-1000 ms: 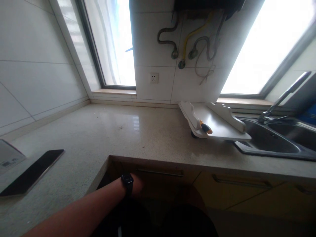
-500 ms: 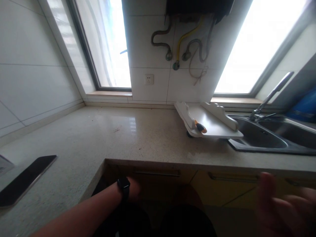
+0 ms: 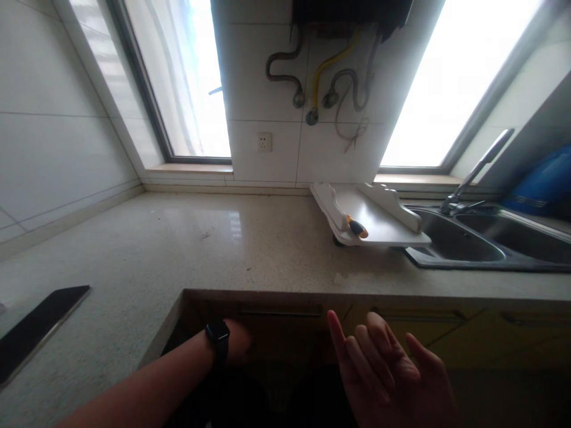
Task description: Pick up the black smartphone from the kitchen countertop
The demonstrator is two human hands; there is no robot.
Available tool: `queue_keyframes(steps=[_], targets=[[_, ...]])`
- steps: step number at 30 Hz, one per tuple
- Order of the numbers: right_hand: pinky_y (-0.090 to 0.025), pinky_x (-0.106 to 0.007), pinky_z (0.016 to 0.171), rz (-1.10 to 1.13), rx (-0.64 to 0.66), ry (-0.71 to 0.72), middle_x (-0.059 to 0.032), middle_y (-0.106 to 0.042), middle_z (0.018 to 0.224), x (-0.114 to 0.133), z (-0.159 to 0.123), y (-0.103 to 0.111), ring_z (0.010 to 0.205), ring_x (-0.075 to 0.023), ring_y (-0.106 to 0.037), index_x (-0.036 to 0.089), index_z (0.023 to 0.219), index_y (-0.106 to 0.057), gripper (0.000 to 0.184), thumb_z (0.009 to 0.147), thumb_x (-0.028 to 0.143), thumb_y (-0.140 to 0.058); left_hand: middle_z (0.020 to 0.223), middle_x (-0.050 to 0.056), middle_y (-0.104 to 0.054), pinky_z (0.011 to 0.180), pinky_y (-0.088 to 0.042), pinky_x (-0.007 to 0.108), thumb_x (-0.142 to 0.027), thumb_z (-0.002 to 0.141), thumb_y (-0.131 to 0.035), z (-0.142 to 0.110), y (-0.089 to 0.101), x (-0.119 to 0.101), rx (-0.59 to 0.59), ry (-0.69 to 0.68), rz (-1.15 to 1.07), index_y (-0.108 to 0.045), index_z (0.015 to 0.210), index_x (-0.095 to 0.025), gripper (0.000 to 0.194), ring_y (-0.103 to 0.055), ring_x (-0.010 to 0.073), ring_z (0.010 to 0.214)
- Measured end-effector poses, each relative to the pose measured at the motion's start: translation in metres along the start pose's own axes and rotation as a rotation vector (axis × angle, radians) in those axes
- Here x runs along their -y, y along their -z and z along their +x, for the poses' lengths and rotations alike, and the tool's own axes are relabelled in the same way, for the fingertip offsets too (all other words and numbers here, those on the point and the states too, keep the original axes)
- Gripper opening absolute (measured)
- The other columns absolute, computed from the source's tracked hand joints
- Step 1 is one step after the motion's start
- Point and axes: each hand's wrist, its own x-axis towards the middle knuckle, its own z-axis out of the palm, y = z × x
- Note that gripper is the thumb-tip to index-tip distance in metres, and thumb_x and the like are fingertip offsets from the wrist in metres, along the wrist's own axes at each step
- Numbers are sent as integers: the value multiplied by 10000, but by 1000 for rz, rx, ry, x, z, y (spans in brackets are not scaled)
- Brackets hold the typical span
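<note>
My right hand (image 3: 386, 362) is raised palm up in front of the lower cabinets, holding nothing. Its little finger points up, the middle fingers bend inward, and the thumb stands apart. My left hand (image 3: 238, 340) hangs below the counter edge near a dark drawer front; its fingers are lost in shadow and blur. A black smartwatch (image 3: 217, 334) is on the left wrist. Neither hand touches the white board (image 3: 379, 220) with scalloped sides on the counter. On that board lies a screwdriver-like handle (image 3: 357, 227) in orange and black.
The speckled counter (image 3: 267, 249) bends toward me at the left, with a dark flat slab (image 3: 42, 330) on it. A double steel sink (image 3: 464, 241) with a tall faucet (image 3: 477, 172) is at the right. Hoses (image 3: 314, 80) hang from a black unit on the wall.
My right hand has moved left from the lower right corner, its fingers now showing clearly. The left hand stays almost in place. The view has turned slightly right.
</note>
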Motion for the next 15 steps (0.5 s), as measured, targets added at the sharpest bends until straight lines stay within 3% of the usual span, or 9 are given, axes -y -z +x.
queue_keyframes(steps=[7, 10, 15], targets=[[-496, -449, 1108, 11, 58, 5, 53, -491, 474, -6, 4, -1, 408, -71, -491, 207, 622, -634, 304, 804, 441, -563, 1041, 212, -767, 757, -601, 492, -432, 882, -599, -6, 13, -10, 115, 86, 77, -777, 1098, -159, 391, -734, 380, 932], [-475, -510, 1123, 107, -35, 16, 42, -508, 549, -9, 8, 1, 488, -79, -529, 197, 624, -616, 323, 790, 466, -551, 1058, 204, -766, 746, -600, 473, -440, 879, -601, -7, 16, -11, 121, 90, 79, -767, 1125, -166, 405, -735, 374, 939], [-533, -534, 1049, 208, -245, -1, -34, -695, 758, -14, 19, 3, 788, -183, -714, 182, 780, -698, 325, 777, 467, -541, 1045, 208, -766, 762, -603, 488, -421, 883, -607, -7, 14, -10, 114, 88, 84, -778, 1086, -157, 374, -739, 378, 939]])
